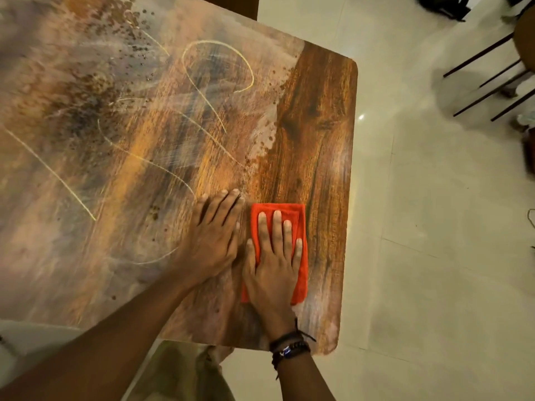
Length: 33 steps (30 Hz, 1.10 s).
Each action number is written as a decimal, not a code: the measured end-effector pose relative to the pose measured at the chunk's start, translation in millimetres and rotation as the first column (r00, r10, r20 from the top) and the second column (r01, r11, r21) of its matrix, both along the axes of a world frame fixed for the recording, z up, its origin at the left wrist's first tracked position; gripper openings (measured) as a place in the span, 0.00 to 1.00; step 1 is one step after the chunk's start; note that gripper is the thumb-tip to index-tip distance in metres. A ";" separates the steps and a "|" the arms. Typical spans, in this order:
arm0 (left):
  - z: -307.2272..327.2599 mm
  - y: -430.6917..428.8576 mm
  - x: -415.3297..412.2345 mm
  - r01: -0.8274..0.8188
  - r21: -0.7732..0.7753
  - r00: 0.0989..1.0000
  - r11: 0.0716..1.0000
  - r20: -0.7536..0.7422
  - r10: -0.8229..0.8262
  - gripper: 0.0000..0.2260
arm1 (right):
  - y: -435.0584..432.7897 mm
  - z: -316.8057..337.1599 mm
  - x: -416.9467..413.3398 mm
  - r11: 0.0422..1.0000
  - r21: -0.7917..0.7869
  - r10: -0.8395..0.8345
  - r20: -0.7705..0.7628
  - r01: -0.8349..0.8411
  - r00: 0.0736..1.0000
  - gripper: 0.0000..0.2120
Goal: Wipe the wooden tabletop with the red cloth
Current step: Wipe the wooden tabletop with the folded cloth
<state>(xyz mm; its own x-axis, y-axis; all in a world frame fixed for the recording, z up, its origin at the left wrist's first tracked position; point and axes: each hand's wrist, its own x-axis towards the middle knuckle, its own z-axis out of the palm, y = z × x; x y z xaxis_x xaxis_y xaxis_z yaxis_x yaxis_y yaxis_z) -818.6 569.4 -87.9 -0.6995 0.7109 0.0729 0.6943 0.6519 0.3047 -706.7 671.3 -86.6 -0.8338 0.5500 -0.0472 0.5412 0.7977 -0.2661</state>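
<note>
A folded red cloth (301, 227) lies flat on the wooden tabletop (315, 134) near its right edge. My right hand (275, 264) presses flat on the cloth, fingers spread and pointing away from me. Just left of it, my left hand (211, 235) rests flat on the bare wood, fingers together, touching nothing else. A pale dusty film, brown specks and thin yellowish curved lines cover most of the tabletop. The strip on the right, around and beyond the cloth, shows dark clean grain.
The table's rounded right corners and right edge (348, 215) border a pale tiled floor (434, 256). Dark chair legs (486, 79) stand at the upper right. Brown crumbs (121, 21) cluster at the table's far left.
</note>
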 end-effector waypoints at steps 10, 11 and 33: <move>2.8 -0.3 -0.3 0.003 -0.062 1.000 0.998 0.001 -0.003 0.25 | 69.4 1.4 -117.0 0.997 -0.041 -0.058 0.001 0.058 0.998 0.28; 2.9 -0.8 -0.3 0.002 -0.066 1.000 0.998 0.002 -0.001 0.24 | 78.0 1.2 -131.2 0.997 -0.041 -0.061 0.009 0.061 0.998 0.28; -1.4 -6.2 -3.6 0.024 0.107 0.998 0.994 0.053 -0.030 0.25 | -41.3 -3.8 80.4 1.000 0.000 0.000 -0.028 0.000 1.000 0.28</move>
<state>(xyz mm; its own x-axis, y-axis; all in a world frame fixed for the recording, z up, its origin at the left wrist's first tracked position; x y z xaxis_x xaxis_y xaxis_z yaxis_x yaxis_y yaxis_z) -822.2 563.2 -89.2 -0.6849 0.7202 0.1110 0.6919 0.5949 0.4091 -626.4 630.0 -90.4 -0.8347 0.5502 -0.0241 0.5338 0.7975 -0.2810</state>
